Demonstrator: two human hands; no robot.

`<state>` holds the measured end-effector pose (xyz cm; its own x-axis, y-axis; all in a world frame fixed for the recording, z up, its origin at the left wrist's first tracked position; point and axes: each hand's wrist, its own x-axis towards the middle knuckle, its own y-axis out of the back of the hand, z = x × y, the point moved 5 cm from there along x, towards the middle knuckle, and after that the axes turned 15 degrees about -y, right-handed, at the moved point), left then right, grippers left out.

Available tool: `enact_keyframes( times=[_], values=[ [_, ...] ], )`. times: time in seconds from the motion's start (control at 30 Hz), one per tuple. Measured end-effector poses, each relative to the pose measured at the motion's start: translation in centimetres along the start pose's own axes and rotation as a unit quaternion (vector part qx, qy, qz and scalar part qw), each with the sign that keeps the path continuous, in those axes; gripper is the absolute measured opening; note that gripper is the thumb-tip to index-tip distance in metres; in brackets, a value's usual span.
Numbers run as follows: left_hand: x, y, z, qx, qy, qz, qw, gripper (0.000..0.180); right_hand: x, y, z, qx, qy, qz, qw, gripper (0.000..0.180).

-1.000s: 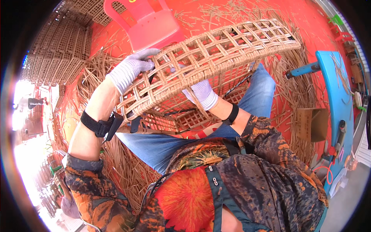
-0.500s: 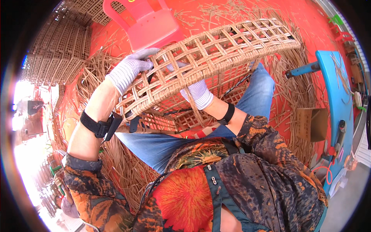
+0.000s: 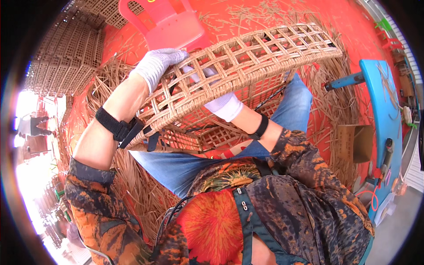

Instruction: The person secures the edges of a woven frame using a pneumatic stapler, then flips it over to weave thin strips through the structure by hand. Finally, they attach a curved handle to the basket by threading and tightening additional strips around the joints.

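The woven lattice (image 3: pixel 243 79) partly hides the right fingers (image 3: pixel 191 75).

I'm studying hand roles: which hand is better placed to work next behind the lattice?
Probably the right hand: it reaches behind the lattice, while the left hand is at its upper edge.

The camera sits on the person's head and looks down. The shirt (image 3: pixel 212 221) is very close, at the bottom of the frame. Both hands (image 3: pixel 155 67) are near, just above the middle. The wide, round view bends the blue counter (image 3: pixel 383 108) at the right.
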<state>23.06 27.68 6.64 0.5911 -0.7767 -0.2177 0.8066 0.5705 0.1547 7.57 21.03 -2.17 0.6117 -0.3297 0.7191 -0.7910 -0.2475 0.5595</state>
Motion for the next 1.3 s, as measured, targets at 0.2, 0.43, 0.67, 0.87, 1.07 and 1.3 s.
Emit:
enact_keyframes(
  times=[0.2,0.43,0.67,0.87,1.07,1.3],
  values=[
    [1.0,1.8,-1.0,-0.034,0.000,0.040,0.999,0.026,-2.4,10.8,0.1,0.075,0.041,-0.403,0.911,0.030],
    [1.2,2.2,-1.2,-0.095,-0.032,0.071,0.992,0.025,10.1,20.0,-0.4,0.110,-0.055,-0.206,0.971,0.025],
    [0.6,2.0,-0.4,-0.098,-0.066,0.047,0.992,0.024,17.7,6.7,-0.7,-0.035,0.031,-0.392,0.919,0.034],
    [1.1,1.7,-0.9,-0.109,-0.053,0.027,0.992,0.030,17.6,1.1,0.9,0.003,-0.182,-0.582,0.792,0.030],
    [1.3,2.0,-1.6,-0.102,-0.031,0.022,0.994,0.030,16.7,1.2,2.4,0.071,-0.229,-0.578,0.780,0.031],
    [1.1,1.8,-1.4,-0.106,-0.037,0.009,0.994,0.031,16.2,0.3,2.3,0.068,-0.242,-0.595,0.763,0.029]
  ],
)
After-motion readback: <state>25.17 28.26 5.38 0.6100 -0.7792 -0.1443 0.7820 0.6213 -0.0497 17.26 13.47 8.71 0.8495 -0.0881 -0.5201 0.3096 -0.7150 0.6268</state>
